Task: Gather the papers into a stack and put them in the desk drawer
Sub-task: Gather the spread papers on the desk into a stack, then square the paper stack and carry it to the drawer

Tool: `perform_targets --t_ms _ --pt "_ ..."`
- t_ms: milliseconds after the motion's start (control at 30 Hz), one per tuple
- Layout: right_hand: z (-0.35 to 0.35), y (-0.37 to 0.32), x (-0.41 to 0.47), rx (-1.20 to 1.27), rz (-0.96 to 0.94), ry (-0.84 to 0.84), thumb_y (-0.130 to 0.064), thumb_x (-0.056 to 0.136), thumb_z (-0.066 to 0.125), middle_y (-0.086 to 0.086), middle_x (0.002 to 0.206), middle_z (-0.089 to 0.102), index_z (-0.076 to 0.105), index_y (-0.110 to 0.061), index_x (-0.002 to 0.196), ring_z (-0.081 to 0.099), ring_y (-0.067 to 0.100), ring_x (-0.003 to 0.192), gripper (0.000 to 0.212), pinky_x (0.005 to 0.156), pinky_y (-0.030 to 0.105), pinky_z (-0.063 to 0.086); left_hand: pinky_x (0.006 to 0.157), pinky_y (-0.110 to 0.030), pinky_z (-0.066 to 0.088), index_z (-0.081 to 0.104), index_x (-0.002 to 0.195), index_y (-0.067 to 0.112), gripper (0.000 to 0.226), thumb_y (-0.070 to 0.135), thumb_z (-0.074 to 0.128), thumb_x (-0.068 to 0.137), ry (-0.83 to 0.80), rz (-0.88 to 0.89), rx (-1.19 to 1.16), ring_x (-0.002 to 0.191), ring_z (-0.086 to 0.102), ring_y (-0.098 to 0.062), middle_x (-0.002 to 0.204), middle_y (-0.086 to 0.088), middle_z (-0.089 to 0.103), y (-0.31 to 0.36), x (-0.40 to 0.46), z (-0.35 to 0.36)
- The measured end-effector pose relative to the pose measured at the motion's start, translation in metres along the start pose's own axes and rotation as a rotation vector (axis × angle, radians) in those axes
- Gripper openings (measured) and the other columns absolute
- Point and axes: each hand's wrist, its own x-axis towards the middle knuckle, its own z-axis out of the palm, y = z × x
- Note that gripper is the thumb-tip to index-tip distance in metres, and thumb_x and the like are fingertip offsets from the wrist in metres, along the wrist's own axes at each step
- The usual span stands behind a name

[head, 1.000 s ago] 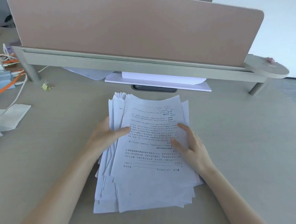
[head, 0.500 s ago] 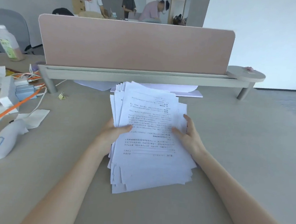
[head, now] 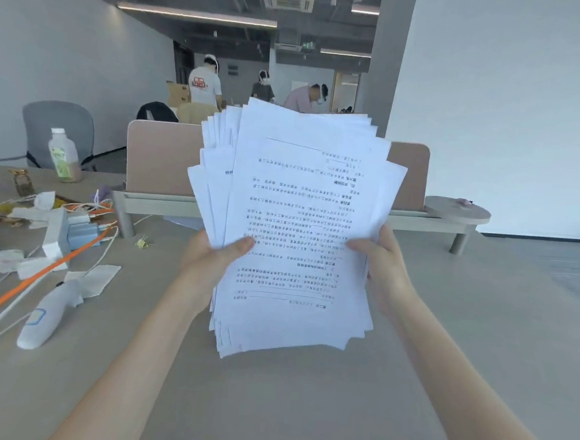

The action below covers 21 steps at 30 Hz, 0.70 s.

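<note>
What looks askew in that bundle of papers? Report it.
The papers, held upright between the left hand and right hand, are not squared: sheet edges fan out unevenly along the top and left side.

I get one view only, from the head camera, facing forward over the table toward the room beyond. It sits close, at arm's length from the papers.

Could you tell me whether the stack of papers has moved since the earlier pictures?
Yes. The stack of papers, flat on the desk before, now stands raised in the left hand and right hand, its top above the pink divider.
</note>
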Motion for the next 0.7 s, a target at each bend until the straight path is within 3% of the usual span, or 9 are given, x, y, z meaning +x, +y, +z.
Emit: perform_targets --t_ms 100,167,433,600,700 --pt "0.006 -0.014 0.006 0.019 -0.088 0.004 0.006 0.091 0.053 0.005 0.129 0.072 0.053 -0.014 0.134 0.069 0.023 0.117 0.048 0.096 0.043 0.057 0.090 -0.043 0.056 0.076 0.101 0.022 0.026 0.004 0.076 0.083 0.004 0.072 -0.023 0.100 0.075 -0.020 0.105 0.001 0.080 0.019 0.001 0.004" --pt "0.007 -0.015 0.011 0.021 -0.111 0.025 0.004 0.089 0.056 0.005 0.129 0.071 0.055 -0.015 0.131 0.067 0.027 0.120 0.046 0.102 0.051 0.052 0.088 -0.041 0.056 0.075 0.103 0.020 0.027 0.003 0.076 0.083 0.009 0.092 -0.027 0.099 0.075 -0.020 0.104 0.001 0.080 0.023 0.003 0.005" --pt "-0.001 0.007 0.018 -0.048 -0.107 0.061 0.008 0.092 0.056 0.001 0.128 0.072 0.054 -0.018 0.135 0.070 0.021 0.116 0.051 0.098 0.046 0.055 0.070 -0.030 0.060 0.076 0.090 0.023 0.021 0.003 0.076 0.082 -0.004 0.008 -0.009 0.086 0.078 -0.015 0.087 0.007 0.081 -0.006 0.017 0.019" --pt "-0.007 0.009 0.014 -0.032 -0.114 0.089 0.008 0.091 0.058 0.005 0.129 0.071 0.051 -0.015 0.137 0.071 0.021 0.114 0.051 0.087 0.036 0.056 0.070 -0.033 0.061 0.076 0.097 0.018 0.018 0.007 0.077 0.083 -0.031 -0.016 -0.004 0.086 0.078 -0.018 0.091 0.003 0.082 -0.013 0.019 0.029" --pt "-0.009 0.002 0.009 -0.065 -0.141 0.096 0.004 0.093 0.060 0.002 0.129 0.070 0.053 -0.019 0.135 0.070 0.019 0.116 0.050 0.092 0.036 0.057 0.067 -0.029 0.061 0.074 0.100 0.017 0.020 0.008 0.076 0.083 -0.048 0.002 -0.013 0.086 0.078 -0.016 0.090 0.004 0.082 -0.011 0.016 0.034"
